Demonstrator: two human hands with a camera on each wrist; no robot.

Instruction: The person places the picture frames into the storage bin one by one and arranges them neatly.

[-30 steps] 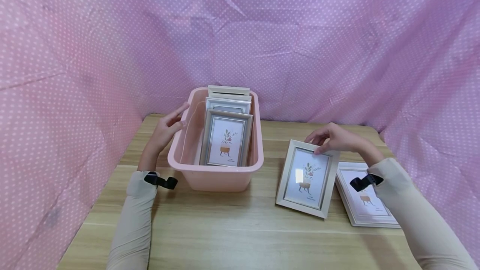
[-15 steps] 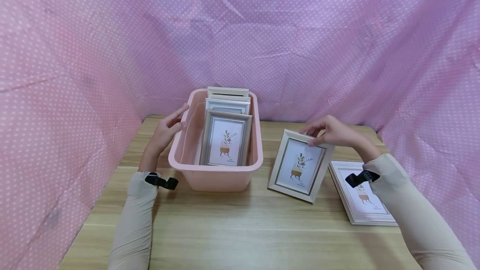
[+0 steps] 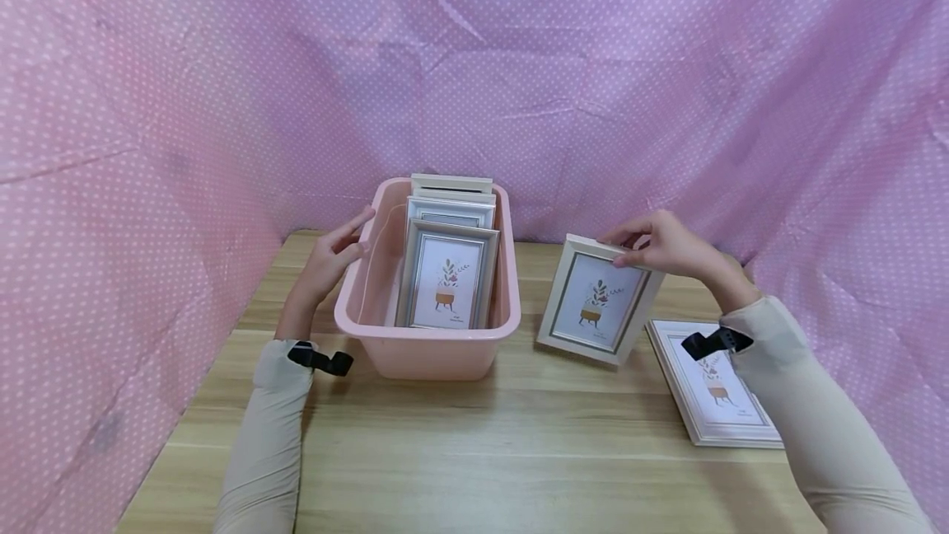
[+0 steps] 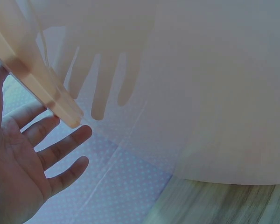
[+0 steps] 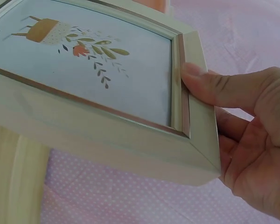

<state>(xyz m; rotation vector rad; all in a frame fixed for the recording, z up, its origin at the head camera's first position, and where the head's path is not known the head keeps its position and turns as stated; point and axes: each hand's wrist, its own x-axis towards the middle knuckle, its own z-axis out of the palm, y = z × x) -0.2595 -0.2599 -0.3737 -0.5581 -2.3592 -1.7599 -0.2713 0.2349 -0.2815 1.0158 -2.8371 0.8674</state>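
My right hand (image 3: 670,247) holds a cream picture frame (image 3: 596,302) by its top edge, above the table to the right of a pink plastic tub (image 3: 427,334). The right wrist view shows the thumb (image 5: 196,74) on the front of the border and the fingers behind. A potted-plant print fills the frame, which leans slightly back. At the tub's left rim, my left hand (image 3: 326,266) rests with fairly straight, spread fingers touching it. Several picture frames (image 3: 447,278) stand upright in a row inside the tub, the front one silver-toned.
Another white picture frame (image 3: 715,386) lies flat on the wooden table (image 3: 460,460) at the right, partly covered by my right forearm. A pink dotted cloth (image 3: 474,89) hangs behind the table and along its sides.
My right hand has raised the cream picture frame away from the flat one, moving it up and slightly left, and it stands more upright. My left hand stays at the tub's rim.
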